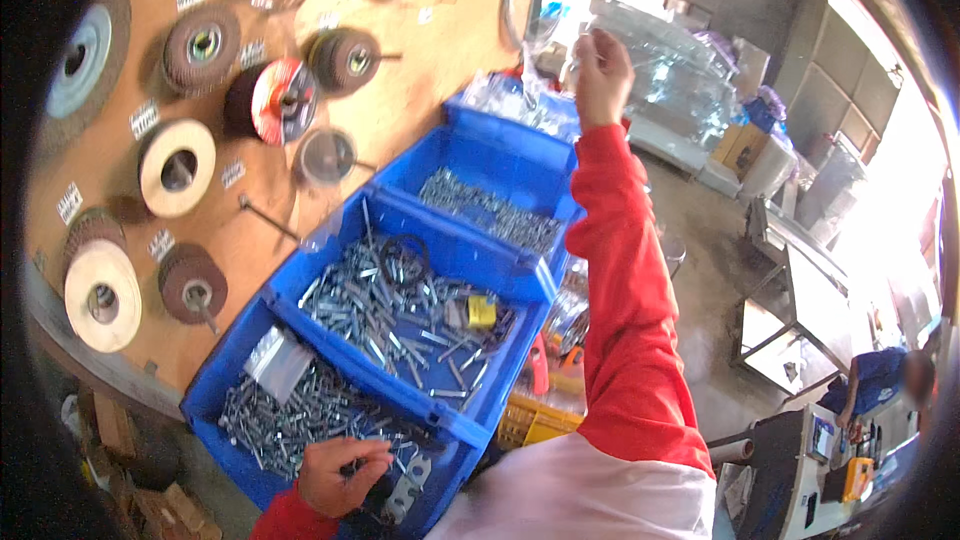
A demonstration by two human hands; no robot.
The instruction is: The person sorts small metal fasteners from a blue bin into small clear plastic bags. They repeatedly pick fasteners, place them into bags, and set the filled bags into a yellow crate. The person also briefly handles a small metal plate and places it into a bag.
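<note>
My left hand (343,474) reaches into the nearest blue bin (225,375), fingers pinched on small silver screws (290,415) among the heap. My right hand (602,75) is raised far out at arm's length in a red sleeve, fingers closed on a clear plastic bag (535,10) that hangs above the farthest bin. A middle blue bin (455,250) holds longer silver bolts (385,305), a black rubber ring and a small yellow object (481,311). A further blue bin (520,155) holds small screws.
A wooden board (420,90) to the left displays several grinding and flap wheels (176,167) on pegs with small labels. A yellow crate (530,420) sits below the bins. Metal tables (800,280) stand at right, and another person in blue (880,380) works at lower right.
</note>
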